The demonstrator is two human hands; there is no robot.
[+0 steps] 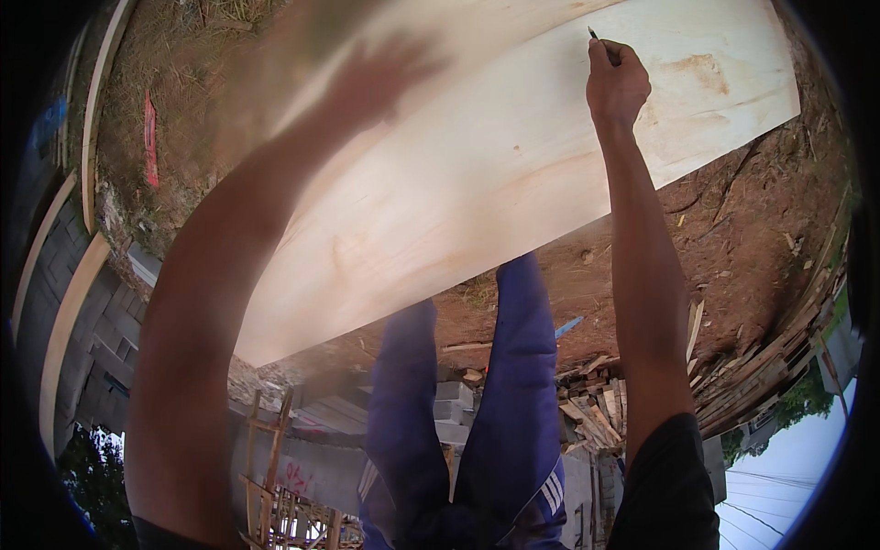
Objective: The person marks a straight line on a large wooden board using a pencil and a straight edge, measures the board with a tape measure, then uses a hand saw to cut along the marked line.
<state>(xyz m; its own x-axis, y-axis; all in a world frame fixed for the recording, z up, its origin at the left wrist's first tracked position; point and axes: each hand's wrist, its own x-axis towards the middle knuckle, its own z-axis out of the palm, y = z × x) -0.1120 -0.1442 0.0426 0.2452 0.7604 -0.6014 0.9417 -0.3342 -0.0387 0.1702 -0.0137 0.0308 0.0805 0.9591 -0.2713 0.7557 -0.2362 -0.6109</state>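
Note:
A large pale plywood sheet (477, 183) with light brown stains stretches across the upper middle of the view, above my blue-trousered legs. My left hand (385, 78) is over the sheet's upper left part, fingers spread and blurred; whether it touches the board I cannot tell. My right hand (616, 87) is closed on a slim dark pencil or marker (596, 37) over the sheet's right part, its pale tip pointing up and left. My right forearm crosses the sheet's near edge.
Reddish dirt (697, 229) with wood scraps surrounds the sheet. At left are long timber boards (69, 339), grey blocks (110, 330) and a red strip (150, 137). A lumber pile (596, 412), wooden framework (266, 467) and stacked grey blocks (454, 403) lie beyond my legs.

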